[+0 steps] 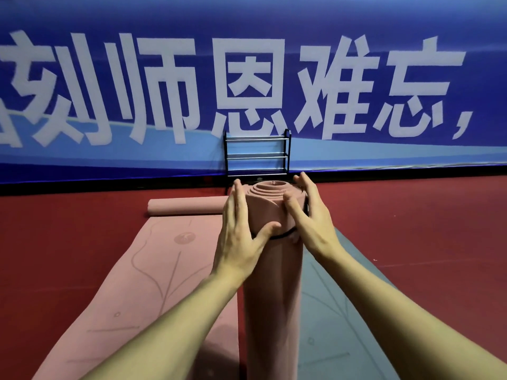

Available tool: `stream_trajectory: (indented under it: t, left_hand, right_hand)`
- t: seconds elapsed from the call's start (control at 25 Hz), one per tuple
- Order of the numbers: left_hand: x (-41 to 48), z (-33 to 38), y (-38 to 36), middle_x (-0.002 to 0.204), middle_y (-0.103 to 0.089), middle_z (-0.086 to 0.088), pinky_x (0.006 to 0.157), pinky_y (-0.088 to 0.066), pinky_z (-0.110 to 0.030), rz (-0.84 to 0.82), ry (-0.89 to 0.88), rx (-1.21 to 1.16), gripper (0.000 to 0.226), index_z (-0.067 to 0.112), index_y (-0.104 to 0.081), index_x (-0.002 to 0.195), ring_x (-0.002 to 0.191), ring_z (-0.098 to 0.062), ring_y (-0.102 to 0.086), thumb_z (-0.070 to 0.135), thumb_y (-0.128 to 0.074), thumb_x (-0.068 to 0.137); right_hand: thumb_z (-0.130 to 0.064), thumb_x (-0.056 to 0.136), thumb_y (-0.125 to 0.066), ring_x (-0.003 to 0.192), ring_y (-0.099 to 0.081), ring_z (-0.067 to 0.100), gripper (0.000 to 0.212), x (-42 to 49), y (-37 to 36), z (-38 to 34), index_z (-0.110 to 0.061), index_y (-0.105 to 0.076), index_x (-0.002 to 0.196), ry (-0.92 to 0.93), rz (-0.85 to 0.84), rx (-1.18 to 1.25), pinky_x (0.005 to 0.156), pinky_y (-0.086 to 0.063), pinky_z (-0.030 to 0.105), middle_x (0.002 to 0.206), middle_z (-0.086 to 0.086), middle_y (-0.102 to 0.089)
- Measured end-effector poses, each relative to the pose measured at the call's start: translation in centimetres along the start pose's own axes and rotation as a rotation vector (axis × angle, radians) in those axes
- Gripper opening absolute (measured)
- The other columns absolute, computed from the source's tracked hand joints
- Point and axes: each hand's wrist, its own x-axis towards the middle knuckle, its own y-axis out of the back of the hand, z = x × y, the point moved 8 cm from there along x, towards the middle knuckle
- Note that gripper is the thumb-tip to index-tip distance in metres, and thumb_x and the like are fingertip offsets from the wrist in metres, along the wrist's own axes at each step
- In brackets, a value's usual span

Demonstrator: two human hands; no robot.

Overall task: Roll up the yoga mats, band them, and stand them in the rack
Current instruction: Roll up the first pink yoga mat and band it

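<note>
Pink rolled mat [271,283] upright | left hand [238,237], right hand [310,218] clasp its sides at black band [282,235]

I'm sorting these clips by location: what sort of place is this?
Probably a sports hall or gym: red sports flooring, a large blue banner along the wall, yoga mats laid out flat, and a black rack.

On my feed I count two rolls, the upright pink roll [271,283] and the lying pink roll [183,206], two spread mats, the flat pink mat [137,283] and the flat grey mat [343,311], one black band [279,236], one rack [257,156], and two hands, the left hand [238,237] and the right hand [310,215].
</note>
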Motion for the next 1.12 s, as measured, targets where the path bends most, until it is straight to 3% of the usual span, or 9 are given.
stream_trajectory:
  t: [0.08, 0.24, 0.32, 0.48, 0.56, 0.72, 0.88, 0.96, 1.12]
  left_hand:
    - [0.1, -1.3, -0.8, 0.169, -0.008, 0.011, 0.115, -0.019, -0.016, -0.028, 0.18, -0.149, 0.104, 0.036, 0.013, 0.158, 0.153, -0.006, -0.013, 0.092, -0.026, 0.079]
    - [2.8, -4.8, -0.5, 0.144, -0.059, 0.007, 0.115, -0.034, -0.028, -0.029, 0.426, -0.471, 0.125, 0.027, -0.051, 0.147, 0.136, -0.012, -0.05, 0.108, -0.027, 0.054]
    - [4.0, -5.7, 0.3, 0.14, -0.059, 0.003, 0.114, -0.04, -0.038, -0.018, 0.417, -0.46, 0.122, 0.03, -0.058, 0.136, 0.127, -0.013, -0.056, 0.11, -0.036, 0.046]
    - [4.1, -3.9, 0.8, 0.149, -0.048, 0.003, 0.106, -0.047, -0.04, 0.039, 0.292, -0.159, 0.109, 0.032, -0.041, 0.153, 0.128, -0.019, -0.056, 0.099, -0.042, 0.066]
    - [3.8, -2.9, 0.2, 0.147, -0.046, 0.004, 0.109, -0.042, -0.035, 0.029, 0.27, -0.159, 0.117, 0.032, -0.035, 0.154, 0.133, -0.016, -0.049, 0.092, -0.06, 0.057]
    - [4.1, -3.9, 1.0, 0.143, -0.04, 0.004, 0.102, -0.036, -0.027, 0.075, 0.298, -0.186, 0.126, 0.033, -0.027, 0.152, 0.135, -0.015, -0.043, 0.077, -0.078, 0.046]
    - [4.5, -3.7, 0.5, 0.145, -0.034, 0.01, 0.109, -0.035, -0.031, 0.039, 0.248, -0.175, 0.123, 0.037, -0.02, 0.157, 0.138, -0.01, -0.037, 0.064, -0.088, 0.058]
    - [4.7, -3.6, -0.2, 0.143, -0.034, 0.013, 0.111, -0.036, -0.029, 0.022, 0.226, -0.239, 0.125, 0.037, -0.02, 0.158, 0.136, -0.004, -0.037, 0.069, -0.081, 0.054]
    - [5.8, -5.6, -0.9, 0.156, -0.043, 0.007, 0.122, -0.031, -0.043, -0.107, 0.179, -0.412, 0.108, 0.037, -0.02, 0.16, 0.144, -0.007, -0.039, 0.063, -0.075, 0.072]
  right_hand:
    - [-0.065, 0.095, -0.049, 0.135, -0.045, -0.001, 0.072, 0.0, 0.1, 0.5, -0.025, -0.04, 0.154, -0.077, 0.046, 0.031, 0.115, -0.034, 0.022, 0.15, -0.014, -0.049]
    - [-0.038, 0.109, -0.042, 0.111, -0.058, 0.004, 0.031, -1.7, 1.5, -1.2, -0.025, -0.064, 0.126, -0.023, 0.337, 0.016, 0.102, -0.045, 0.032, 0.121, -0.01, -0.065]
    - [-0.03, 0.105, -0.053, 0.101, -0.059, 0.006, 0.025, -2.1, 1.2, -1.4, -0.023, -0.065, 0.125, 0.085, 0.307, -0.032, 0.09, -0.048, 0.03, 0.112, -0.008, -0.061]
    - [-0.018, 0.09, -0.074, 0.087, -0.058, 0.014, 0.053, -1.1, 0.3, 0.0, -0.024, -0.059, 0.141, 0.237, 0.141, -0.188, 0.076, -0.054, 0.031, 0.097, -0.006, -0.05]
    - [-0.023, 0.089, -0.078, 0.087, -0.054, 0.012, 0.056, -0.5, 0.1, -0.1, -0.026, -0.06, 0.141, 0.269, 0.17, -0.212, 0.078, -0.054, 0.032, 0.1, -0.008, -0.046]
    - [-0.031, 0.079, -0.08, 0.132, -0.043, 0.014, 0.055, 0.1, -0.4, -1.6, -0.023, -0.066, 0.131, 0.437, 0.176, -0.365, 0.106, -0.044, 0.034, 0.15, 0.0, -0.04]
    - [-0.033, 0.07, -0.091, 0.152, -0.002, -0.007, 0.114, 2.6, -1.5, -0.2, -0.032, -0.021, 0.159, 0.275, -0.156, -0.241, 0.116, -0.018, 0.009, 0.171, -0.004, 0.001]
    - [-0.04, 0.062, -0.094, 0.149, 0.002, -0.014, 0.127, 3.1, -2.1, 0.9, -0.039, -0.011, 0.159, 0.163, -0.247, -0.199, 0.122, -0.018, 0.017, 0.171, -0.006, 0.002]
    - [-0.061, 0.063, -0.082, 0.15, -0.025, 0.009, 0.111, 1.3, -3.3, 0.4, -0.033, -0.027, 0.155, 0.14, -0.07, -0.385, 0.114, -0.041, 0.042, 0.165, -0.007, -0.02]
